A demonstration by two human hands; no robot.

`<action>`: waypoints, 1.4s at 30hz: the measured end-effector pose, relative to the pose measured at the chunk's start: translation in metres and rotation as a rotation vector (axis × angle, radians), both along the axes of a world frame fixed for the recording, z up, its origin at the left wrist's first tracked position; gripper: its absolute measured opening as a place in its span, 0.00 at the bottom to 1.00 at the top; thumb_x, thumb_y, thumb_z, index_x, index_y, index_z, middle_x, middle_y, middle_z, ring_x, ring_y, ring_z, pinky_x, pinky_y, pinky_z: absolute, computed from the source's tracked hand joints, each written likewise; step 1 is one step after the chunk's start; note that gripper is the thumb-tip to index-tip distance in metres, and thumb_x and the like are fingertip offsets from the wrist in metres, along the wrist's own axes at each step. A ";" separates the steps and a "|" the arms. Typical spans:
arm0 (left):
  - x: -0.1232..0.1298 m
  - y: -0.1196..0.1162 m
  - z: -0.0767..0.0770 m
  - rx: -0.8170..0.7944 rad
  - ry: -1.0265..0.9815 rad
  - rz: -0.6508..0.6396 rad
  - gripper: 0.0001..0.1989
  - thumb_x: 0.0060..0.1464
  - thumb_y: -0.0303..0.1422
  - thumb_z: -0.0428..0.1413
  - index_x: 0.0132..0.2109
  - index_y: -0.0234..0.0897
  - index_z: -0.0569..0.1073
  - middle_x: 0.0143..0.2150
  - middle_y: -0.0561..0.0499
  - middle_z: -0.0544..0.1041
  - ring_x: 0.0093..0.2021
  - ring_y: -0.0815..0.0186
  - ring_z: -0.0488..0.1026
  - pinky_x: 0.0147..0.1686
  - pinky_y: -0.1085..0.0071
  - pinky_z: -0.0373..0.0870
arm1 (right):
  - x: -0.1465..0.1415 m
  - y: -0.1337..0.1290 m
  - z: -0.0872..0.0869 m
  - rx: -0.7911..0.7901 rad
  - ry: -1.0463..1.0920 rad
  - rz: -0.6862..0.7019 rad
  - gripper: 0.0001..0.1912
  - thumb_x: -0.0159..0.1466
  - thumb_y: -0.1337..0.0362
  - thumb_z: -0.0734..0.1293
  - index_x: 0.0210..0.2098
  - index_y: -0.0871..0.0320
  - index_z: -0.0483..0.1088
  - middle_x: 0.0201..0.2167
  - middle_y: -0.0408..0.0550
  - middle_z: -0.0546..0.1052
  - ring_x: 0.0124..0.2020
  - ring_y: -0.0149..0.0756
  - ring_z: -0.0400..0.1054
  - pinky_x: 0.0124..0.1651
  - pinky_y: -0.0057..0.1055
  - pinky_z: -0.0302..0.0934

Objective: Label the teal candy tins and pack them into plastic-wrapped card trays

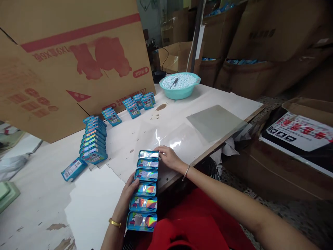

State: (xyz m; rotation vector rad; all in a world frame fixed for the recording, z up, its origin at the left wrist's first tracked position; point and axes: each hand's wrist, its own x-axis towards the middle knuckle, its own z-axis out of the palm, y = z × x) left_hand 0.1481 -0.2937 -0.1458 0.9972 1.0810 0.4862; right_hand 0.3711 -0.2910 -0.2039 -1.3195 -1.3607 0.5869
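Observation:
A row of several small blue tins [145,189] with shiny, rainbow-reflecting strips runs along the table's near edge in front of my body. My left hand [130,187], with a gold band at the wrist, grips the row from its left side, thumb resting on a middle tin. At the far end, my right hand [168,158] has its fingers closed on the right corner of the last tin [148,154]. The undersides of the tins are hidden. To the left stands a line of blue packs [93,140], with one blue pack [74,169] lying apart.
A big cardboard box [85,62] rises at the back left, smaller groups of blue packs [132,108] before it. A turquoise basin [180,91] of pale pellets sits at the far end. A grey sheet [215,121] and white paper [91,205] lie on the table [119,139]. Cartons [286,166] stand right.

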 end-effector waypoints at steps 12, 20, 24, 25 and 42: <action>0.013 0.084 -0.014 1.269 0.763 -0.402 0.20 0.53 0.34 0.53 0.54 0.39 0.68 0.54 0.41 0.70 0.52 0.53 0.65 0.49 0.56 0.59 | -0.009 -0.014 0.011 -0.162 -0.653 -0.185 0.11 0.63 0.74 0.60 0.40 0.61 0.72 0.38 0.53 0.74 0.42 0.40 0.63 0.43 0.34 0.55; 0.035 0.103 -0.012 1.445 0.874 -0.386 0.08 0.54 0.31 0.49 0.28 0.37 0.69 0.28 0.50 0.73 0.33 0.63 0.67 0.37 0.65 0.56 | -0.015 -0.010 0.028 -0.137 -0.719 -0.376 0.09 0.65 0.70 0.58 0.32 0.59 0.68 0.30 0.49 0.74 0.34 0.37 0.64 0.38 0.32 0.49; 0.033 0.108 -0.008 1.151 0.717 -0.339 0.11 0.50 0.36 0.50 0.24 0.37 0.68 0.22 0.53 0.70 0.26 0.68 0.65 0.30 0.71 0.57 | -0.015 -0.014 0.036 -0.149 -0.574 -0.363 0.09 0.65 0.69 0.58 0.30 0.58 0.67 0.27 0.45 0.73 0.30 0.34 0.65 0.34 0.29 0.49; 0.034 0.109 -0.006 1.098 0.707 -0.352 0.11 0.50 0.37 0.49 0.24 0.37 0.68 0.22 0.53 0.70 0.25 0.69 0.64 0.29 0.72 0.57 | -0.014 -0.015 0.039 -0.168 -0.539 -0.347 0.09 0.65 0.69 0.59 0.30 0.57 0.67 0.27 0.44 0.73 0.30 0.33 0.65 0.32 0.28 0.49; 0.039 0.098 0.020 1.358 1.041 -0.426 0.17 0.55 0.35 0.47 0.23 0.36 0.73 0.26 0.46 0.75 0.28 0.63 0.69 0.27 0.68 0.52 | -0.027 -0.015 0.061 -0.240 -0.884 -0.333 0.08 0.63 0.72 0.59 0.31 0.60 0.68 0.30 0.51 0.73 0.33 0.38 0.62 0.30 0.33 0.44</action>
